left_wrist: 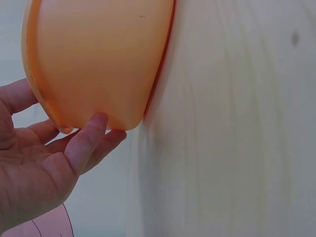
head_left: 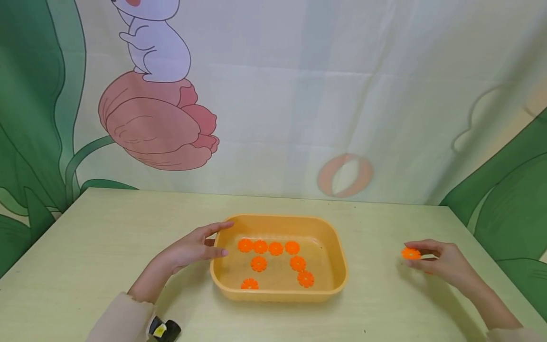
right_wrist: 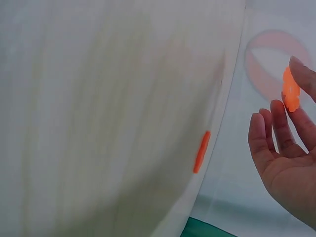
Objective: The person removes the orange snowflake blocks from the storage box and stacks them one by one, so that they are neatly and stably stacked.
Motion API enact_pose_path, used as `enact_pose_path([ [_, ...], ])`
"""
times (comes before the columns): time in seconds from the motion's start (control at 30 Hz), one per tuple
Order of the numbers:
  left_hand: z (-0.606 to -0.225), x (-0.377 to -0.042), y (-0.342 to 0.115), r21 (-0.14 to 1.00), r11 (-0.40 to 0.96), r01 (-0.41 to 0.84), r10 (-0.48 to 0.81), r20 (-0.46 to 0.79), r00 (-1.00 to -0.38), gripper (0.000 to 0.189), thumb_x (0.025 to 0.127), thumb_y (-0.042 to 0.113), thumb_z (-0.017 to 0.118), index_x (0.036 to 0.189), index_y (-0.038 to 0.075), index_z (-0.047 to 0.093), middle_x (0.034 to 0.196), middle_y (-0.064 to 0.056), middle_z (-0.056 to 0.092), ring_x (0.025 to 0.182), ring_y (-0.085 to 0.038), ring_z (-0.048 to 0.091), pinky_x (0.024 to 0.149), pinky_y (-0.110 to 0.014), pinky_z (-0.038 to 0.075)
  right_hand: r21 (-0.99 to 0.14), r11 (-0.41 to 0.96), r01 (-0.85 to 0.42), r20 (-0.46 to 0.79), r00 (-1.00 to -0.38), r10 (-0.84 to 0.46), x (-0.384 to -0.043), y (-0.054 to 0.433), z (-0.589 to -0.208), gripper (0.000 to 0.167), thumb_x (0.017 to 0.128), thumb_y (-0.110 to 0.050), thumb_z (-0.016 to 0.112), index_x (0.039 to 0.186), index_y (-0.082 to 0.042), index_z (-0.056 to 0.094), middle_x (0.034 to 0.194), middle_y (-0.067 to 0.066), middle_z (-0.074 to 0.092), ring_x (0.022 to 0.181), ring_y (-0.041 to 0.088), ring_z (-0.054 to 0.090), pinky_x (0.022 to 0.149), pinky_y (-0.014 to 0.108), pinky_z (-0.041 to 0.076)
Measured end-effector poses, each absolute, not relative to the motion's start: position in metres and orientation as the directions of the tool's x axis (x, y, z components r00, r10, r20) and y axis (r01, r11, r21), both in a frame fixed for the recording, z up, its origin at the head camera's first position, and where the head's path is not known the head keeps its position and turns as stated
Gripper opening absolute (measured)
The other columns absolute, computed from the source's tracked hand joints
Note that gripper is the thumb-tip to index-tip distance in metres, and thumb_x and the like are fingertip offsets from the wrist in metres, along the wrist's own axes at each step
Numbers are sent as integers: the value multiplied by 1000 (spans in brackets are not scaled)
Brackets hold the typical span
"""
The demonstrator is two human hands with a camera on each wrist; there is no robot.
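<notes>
A shallow yellow-orange plastic basin [head_left: 279, 296] stands on the table, with several orange flower-shaped discs [head_left: 275, 248] lying flat inside it. At the basin's left end, my left hand [head_left: 188, 248] grips the rim, thumb over the inner side and fingers along the edge. Out to the right, my right hand [head_left: 446, 262] pinches one orange flower-shaped disc [right_wrist: 292, 90] between thumb and fingertips, raised above the table. Below that hand another orange disc [right_wrist: 201, 152] lies on the tabletop, mostly hidden by the hand in the head view.
The pale wooden table [head_left: 372, 304] runs back to a printed curtain [head_left: 273, 118] with a tulip and a white animal figure. A black object with a yellow mark [head_left: 164, 329] sits at the left sleeve. Bare tabletop lies between the basin and my right hand.
</notes>
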State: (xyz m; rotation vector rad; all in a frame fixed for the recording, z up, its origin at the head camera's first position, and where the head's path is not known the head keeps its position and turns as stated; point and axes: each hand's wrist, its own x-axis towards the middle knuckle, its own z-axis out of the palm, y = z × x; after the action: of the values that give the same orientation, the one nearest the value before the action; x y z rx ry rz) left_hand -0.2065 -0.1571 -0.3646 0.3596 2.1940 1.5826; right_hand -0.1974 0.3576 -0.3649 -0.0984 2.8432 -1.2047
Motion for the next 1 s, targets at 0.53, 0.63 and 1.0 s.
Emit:
enact_pose_path([
  [0.53, -365, -207, -158, 946, 323, -17, 447, -169, -878, 65, 85, 8, 62, 141, 4, 30, 149, -21, 13, 119, -40, 41, 93, -44, 43, -613, 790, 26, -121, -991, -61, -206, 393, -368, 57, 77, -33, 72, 121, 0, 57, 118, 8, 57, 94, 8, 52, 73, 31, 44],
  [0.63, -365, -207, -157, 947, 319, -22, 446, -170, -879, 66, 84, 8, 62, 141, 4, 30, 149, -21, 13, 120, -41, 41, 93, -44, 43, -592, 805, 45, -164, -984, -66, -207, 398, -369, 58, 78, -34, 70, 121, 1, 56, 125, 23, 50, 103, 27, 50, 75, 36, 42],
  [1.0, -364, -207, -157, 948, 318, -20, 448, -169, -878, 66, 85, 9, 62, 141, 4, 30, 149, -21, 12, 122, -43, 38, 93, -45, 42, -558, 830, 3, -165, -981, -107, -214, 415, -375, 52, 77, -26, 73, 115, 7, 59, 112, 24, 58, 76, 4, 56, 64, 23, 44],
])
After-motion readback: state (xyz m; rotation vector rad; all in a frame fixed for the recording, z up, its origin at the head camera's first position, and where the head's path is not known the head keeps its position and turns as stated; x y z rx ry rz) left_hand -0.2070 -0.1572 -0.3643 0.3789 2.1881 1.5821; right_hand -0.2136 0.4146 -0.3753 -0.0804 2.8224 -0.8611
